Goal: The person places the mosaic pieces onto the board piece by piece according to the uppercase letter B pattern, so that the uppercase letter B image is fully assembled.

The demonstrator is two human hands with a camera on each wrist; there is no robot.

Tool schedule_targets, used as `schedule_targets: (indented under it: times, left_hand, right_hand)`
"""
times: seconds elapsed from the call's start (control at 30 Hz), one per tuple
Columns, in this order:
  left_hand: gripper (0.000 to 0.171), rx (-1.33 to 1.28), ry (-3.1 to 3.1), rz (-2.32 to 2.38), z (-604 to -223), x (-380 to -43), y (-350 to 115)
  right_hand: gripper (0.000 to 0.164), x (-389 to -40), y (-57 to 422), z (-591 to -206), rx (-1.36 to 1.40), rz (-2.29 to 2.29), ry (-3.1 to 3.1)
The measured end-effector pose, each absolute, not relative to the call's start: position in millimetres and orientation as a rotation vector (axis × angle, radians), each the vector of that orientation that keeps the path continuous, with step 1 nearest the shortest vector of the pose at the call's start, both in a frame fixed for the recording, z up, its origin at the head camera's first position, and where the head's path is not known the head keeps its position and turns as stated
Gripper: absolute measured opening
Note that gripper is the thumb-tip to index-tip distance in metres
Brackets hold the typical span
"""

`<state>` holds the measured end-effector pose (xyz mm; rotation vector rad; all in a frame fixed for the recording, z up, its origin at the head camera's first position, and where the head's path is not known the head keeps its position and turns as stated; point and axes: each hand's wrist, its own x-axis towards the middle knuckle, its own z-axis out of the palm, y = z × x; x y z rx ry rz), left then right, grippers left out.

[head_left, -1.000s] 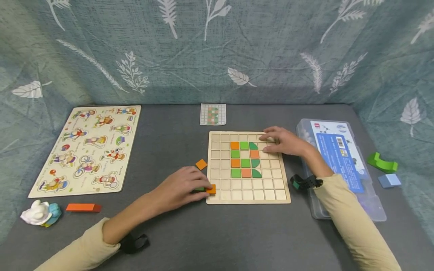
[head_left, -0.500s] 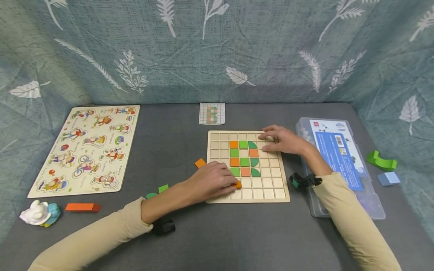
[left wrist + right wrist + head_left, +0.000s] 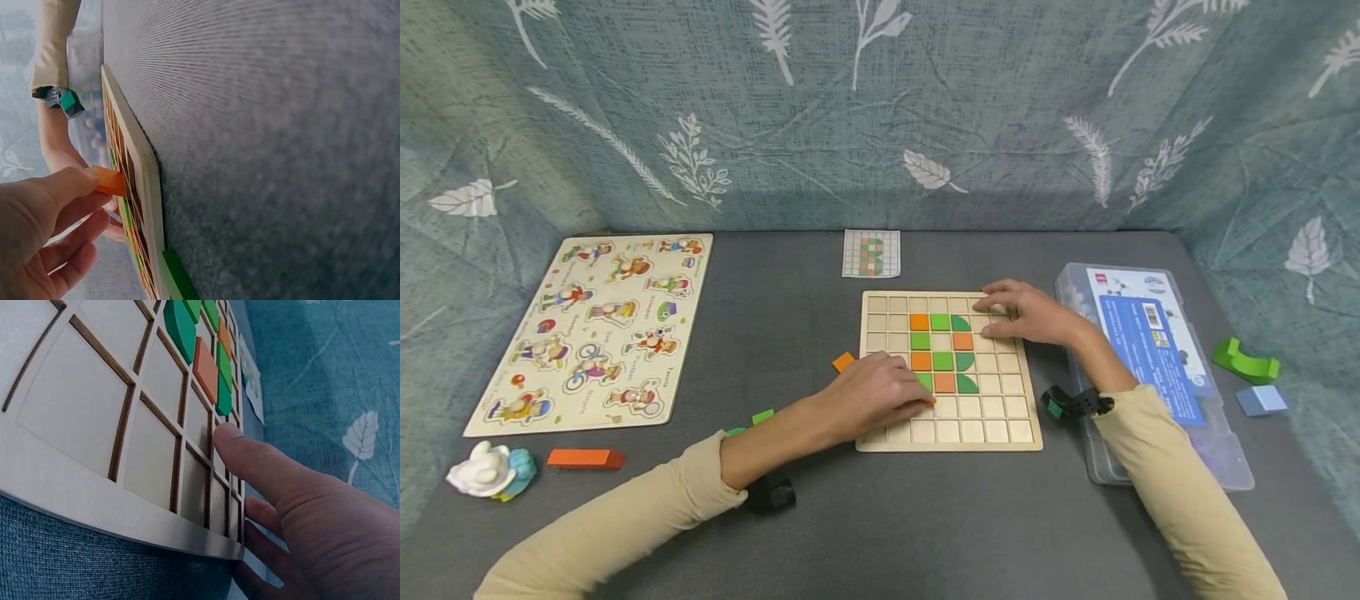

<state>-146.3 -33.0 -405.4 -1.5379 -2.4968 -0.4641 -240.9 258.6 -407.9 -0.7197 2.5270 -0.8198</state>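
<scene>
Our left grip [image 3: 874, 396] is pinched narrow on an orange tile [image 3: 111, 180], around 7 o'clock from the middle of the board [image 3: 997, 431]. Right hand [image 3: 1032, 312] rests loosely spread at 2 o'clock; we'd steady things with it and lower the tile square.

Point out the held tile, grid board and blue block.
Held tile [image 3: 111, 181]: left wrist view, exposed face.
Grid board [image 3: 973, 407]: head view, bare cell.
Blue block [image 3: 1262, 401]: head view, middle.

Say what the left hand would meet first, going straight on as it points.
Probably the board, the orange tile in the left hand leading; whether tile and board touch is unclear.
</scene>
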Motion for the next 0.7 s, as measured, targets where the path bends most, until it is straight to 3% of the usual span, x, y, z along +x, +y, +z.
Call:
schedule_targets:
  times: [0.7]
  left_hand:
    - [0.008,-1.641,-2.508,-0.337,-407.3,-144.1,-33.5]
  right_hand:
    - [0.046,-242.3,260.0,-409.0,-0.708,-0.802,2.528]
